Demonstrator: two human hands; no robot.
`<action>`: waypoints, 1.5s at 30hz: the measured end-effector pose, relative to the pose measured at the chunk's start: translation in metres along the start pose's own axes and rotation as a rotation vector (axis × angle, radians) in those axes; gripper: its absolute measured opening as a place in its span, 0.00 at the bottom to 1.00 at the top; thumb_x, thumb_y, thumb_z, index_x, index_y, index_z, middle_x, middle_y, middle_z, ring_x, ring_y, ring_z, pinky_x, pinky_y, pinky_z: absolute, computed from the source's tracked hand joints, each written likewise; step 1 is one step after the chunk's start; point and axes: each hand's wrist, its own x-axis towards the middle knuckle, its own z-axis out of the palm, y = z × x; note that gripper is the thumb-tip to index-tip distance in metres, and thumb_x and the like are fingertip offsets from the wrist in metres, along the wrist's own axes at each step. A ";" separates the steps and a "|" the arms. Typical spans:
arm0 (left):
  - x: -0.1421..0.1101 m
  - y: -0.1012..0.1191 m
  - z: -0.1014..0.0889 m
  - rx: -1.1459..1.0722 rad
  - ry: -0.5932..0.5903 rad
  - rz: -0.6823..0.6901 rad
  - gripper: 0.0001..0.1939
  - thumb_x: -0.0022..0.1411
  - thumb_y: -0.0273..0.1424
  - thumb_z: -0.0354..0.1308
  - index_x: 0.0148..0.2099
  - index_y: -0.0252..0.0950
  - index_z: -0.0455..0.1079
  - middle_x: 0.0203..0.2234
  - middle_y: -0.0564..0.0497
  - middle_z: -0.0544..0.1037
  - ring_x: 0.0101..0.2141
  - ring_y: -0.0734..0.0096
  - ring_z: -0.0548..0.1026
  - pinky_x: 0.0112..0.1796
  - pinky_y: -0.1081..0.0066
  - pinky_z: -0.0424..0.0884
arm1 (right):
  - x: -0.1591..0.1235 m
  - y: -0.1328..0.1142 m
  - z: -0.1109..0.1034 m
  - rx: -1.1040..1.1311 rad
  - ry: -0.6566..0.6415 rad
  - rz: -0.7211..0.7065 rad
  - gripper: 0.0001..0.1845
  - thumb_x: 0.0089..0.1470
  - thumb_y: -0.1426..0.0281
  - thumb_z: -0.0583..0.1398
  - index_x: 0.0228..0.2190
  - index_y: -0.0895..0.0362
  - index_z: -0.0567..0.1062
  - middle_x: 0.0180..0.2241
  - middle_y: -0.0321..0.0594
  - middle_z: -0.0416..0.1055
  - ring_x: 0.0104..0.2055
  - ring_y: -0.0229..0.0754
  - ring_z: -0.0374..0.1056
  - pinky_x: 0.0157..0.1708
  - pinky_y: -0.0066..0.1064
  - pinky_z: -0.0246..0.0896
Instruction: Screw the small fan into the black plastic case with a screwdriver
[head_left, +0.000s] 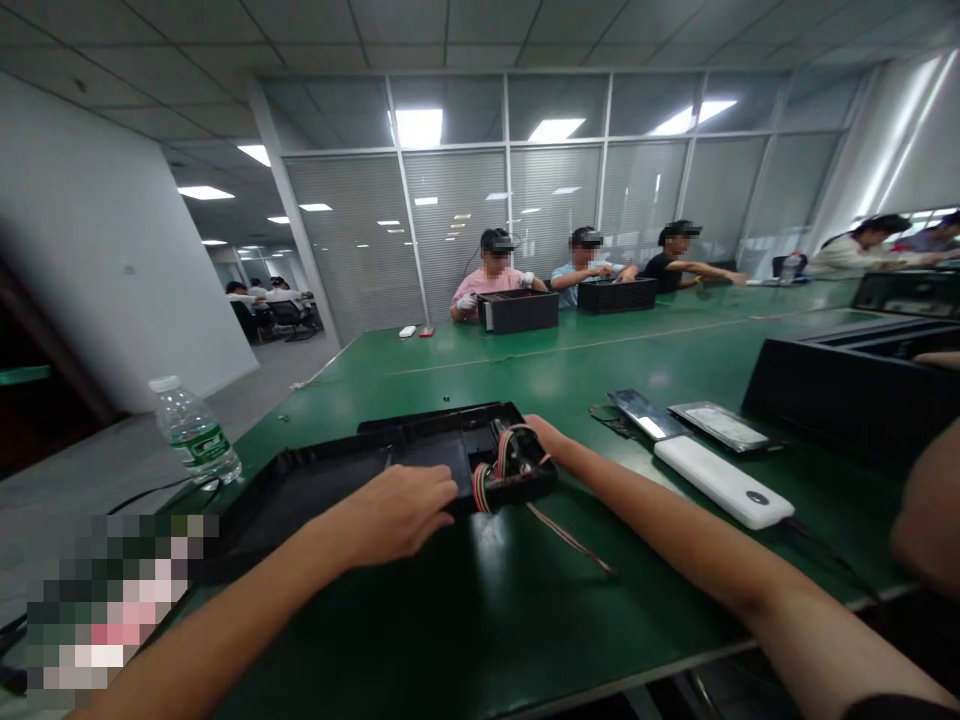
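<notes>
A flat black plastic case lies on the green table in front of me, with a bundle of coloured wires at its right end. My left hand rests on the case's near edge, fingers curled down onto it. My right hand reaches to the case's right end beside the wires; its fingers are mostly hidden behind the case and wires. A thin cable trails from the case across the table toward me.
A water bottle stands at the left table edge. A white power bank, two phones and a large black case lie to the right. Another person's arm is at far right. Several people work at black boxes across the table.
</notes>
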 end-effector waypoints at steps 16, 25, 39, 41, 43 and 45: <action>-0.001 0.010 0.066 -0.099 -0.102 0.024 0.08 0.59 0.35 0.53 0.38 0.36 0.66 0.34 0.49 0.70 0.34 0.68 0.70 0.35 0.72 0.65 | -0.074 0.056 -0.055 -0.174 0.166 0.561 0.05 0.49 0.72 0.57 0.27 0.58 0.73 0.28 0.47 0.69 0.34 0.45 0.64 0.32 0.30 0.50; 0.008 -0.099 0.091 -0.021 -0.071 -0.228 0.08 0.55 0.25 0.54 0.39 0.33 0.71 0.35 0.45 0.72 0.37 0.65 0.71 0.40 0.71 0.64 | -0.041 -0.026 -0.010 0.217 -0.085 0.641 0.22 0.52 0.53 0.52 0.36 0.58 0.72 0.24 0.38 0.71 0.22 0.35 0.63 0.23 0.24 0.49; 0.097 -0.087 0.101 -1.058 0.142 -0.393 0.10 0.50 0.29 0.60 0.36 0.29 0.72 0.24 0.48 0.76 0.25 0.72 0.74 0.31 0.71 0.72 | -0.039 -0.045 0.011 0.184 0.017 0.702 0.12 0.51 0.64 0.55 0.34 0.59 0.72 0.33 0.43 0.72 0.35 0.40 0.67 0.31 0.25 0.52; 0.121 -0.074 0.109 -1.268 0.213 -0.504 0.11 0.45 0.27 0.64 0.33 0.27 0.72 0.23 0.47 0.76 0.24 0.72 0.74 0.31 0.70 0.72 | -0.040 -0.044 0.010 0.166 0.014 0.683 0.13 0.51 0.63 0.55 0.33 0.59 0.73 0.33 0.43 0.73 0.34 0.40 0.67 0.30 0.25 0.52; 0.137 -0.064 0.117 -1.400 0.270 -0.586 0.11 0.43 0.26 0.66 0.31 0.25 0.72 0.21 0.47 0.75 0.23 0.73 0.74 0.32 0.70 0.73 | -0.041 -0.043 0.010 0.137 0.008 0.660 0.13 0.52 0.62 0.54 0.32 0.58 0.73 0.32 0.43 0.73 0.34 0.40 0.67 0.29 0.25 0.51; 0.144 -0.060 0.123 -1.469 0.313 -0.632 0.10 0.42 0.24 0.66 0.30 0.25 0.72 0.21 0.48 0.75 0.22 0.75 0.74 0.32 0.70 0.73 | -0.041 -0.041 0.010 0.112 -0.001 0.641 0.14 0.52 0.62 0.54 0.32 0.58 0.73 0.32 0.43 0.73 0.33 0.40 0.67 0.29 0.25 0.51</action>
